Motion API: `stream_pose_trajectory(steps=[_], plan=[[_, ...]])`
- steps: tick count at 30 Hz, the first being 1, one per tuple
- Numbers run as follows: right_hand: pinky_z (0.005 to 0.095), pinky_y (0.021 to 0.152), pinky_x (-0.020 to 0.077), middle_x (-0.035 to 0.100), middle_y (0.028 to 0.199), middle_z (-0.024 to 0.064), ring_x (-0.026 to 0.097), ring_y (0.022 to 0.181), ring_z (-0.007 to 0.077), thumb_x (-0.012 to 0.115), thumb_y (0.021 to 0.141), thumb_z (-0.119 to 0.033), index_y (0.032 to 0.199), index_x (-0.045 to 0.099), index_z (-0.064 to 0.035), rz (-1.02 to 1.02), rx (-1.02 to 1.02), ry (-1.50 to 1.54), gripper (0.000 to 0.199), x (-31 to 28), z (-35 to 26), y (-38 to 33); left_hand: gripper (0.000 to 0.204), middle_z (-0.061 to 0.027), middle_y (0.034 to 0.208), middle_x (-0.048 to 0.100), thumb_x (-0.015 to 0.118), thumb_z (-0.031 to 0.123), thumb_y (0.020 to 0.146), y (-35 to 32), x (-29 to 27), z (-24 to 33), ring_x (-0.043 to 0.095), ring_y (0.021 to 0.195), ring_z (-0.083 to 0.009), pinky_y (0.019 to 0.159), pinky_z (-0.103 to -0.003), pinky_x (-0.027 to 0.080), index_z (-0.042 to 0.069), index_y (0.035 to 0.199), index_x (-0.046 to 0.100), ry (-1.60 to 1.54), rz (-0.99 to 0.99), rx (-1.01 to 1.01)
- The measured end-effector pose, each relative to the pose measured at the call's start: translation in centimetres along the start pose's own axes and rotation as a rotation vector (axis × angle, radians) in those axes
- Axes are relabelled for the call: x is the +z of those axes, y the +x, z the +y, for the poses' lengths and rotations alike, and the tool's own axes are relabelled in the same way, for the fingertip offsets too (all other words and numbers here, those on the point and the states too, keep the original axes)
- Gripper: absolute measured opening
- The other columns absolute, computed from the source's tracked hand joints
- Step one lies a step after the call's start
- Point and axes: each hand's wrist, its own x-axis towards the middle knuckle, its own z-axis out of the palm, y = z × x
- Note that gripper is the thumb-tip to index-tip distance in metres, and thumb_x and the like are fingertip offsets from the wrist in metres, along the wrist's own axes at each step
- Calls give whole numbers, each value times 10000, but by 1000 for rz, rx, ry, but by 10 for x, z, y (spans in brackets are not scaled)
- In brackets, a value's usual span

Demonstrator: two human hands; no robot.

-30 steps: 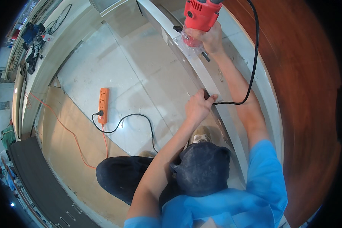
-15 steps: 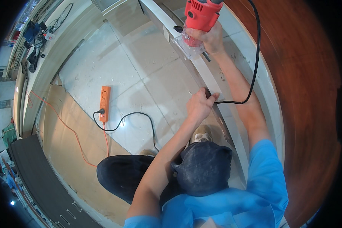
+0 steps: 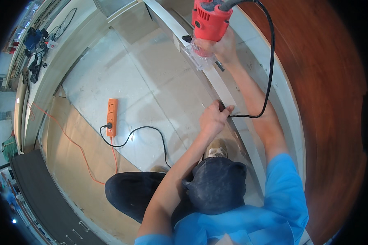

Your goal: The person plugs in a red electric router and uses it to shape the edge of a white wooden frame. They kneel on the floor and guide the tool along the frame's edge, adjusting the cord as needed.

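My right hand (image 3: 224, 48) grips a red trim router (image 3: 210, 18). Its clear base (image 3: 196, 56) rests on the edge of a long white strip (image 3: 227, 92) that runs away from me. My left hand (image 3: 212, 118) is closed on the router's black cord (image 3: 269, 65) and presses against the strip, nearer to me. The cord loops up from that hand to the top of the router. My bent knee and dark trousers (image 3: 131, 192) show below.
An orange power strip (image 3: 112, 116) lies on the pale floor with a black plug lead and an orange cable. Brown cardboard (image 3: 69, 159) covers the floor at left. A reddish wooden panel (image 3: 327, 106) curves along the right. Tools and cables (image 3: 32, 45) lie far left.
The router has slid a little nearer to me along the white strip. My left hand stays on the cord at about the same spot.
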Motion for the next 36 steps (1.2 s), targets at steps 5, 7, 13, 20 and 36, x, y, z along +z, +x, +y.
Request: stream_pose_trajectory(steps=[5, 7, 13, 20, 36], plan=[[332, 787, 548, 703, 945, 35, 665, 853, 151, 855, 681, -218, 1094, 653, -37, 10, 8, -2, 495, 3, -7, 1, 523, -185, 749, 681, 721, 480, 903, 0, 3, -5, 689, 770, -339, 703, -426, 509, -39, 890, 652, -69, 44, 59], [324, 771, 546, 697, 924, 28, 660, 830, 144, 831, 712, -191, 1092, 664, -46, 25, 36, 79, 439, 6, -10, 1, 518, -184, 741, 678, 728, 472, 900, 0, 3, -5, 686, 760, -337, 699, -421, 508, -39, 882, 649, -73, 49, 71], [295, 735, 547, 689, 934, 17, 646, 799, 108, 855, 718, -150, 1161, 676, -50, 76, -11, 108, 488, 12, -6, 5, 513, -170, 738, 679, 727, 474, 900, -1, 0, 0, 674, 738, -311, 698, -420, 506, -33, 872, 655, -70, 12, 23], [316, 790, 556, 708, 1024, 42, 672, 874, 140, 827, 762, -142, 1225, 656, -15, -33, 10, 224, 509, 11, 2, -1, 519, -162, 745, 687, 725, 475, 904, 0, -3, 2, 673, 736, -298, 701, -414, 512, -39, 875, 656, -30, 6, 24], [328, 782, 546, 701, 955, 32, 658, 861, 149, 833, 684, -209, 1076, 650, -39, 26, 7, 61, 465, 6, 5, -2, 534, -163, 746, 691, 709, 512, 906, -1, -3, 2, 685, 758, -312, 706, -429, 511, -19, 882, 652, -25, 3, 7]])
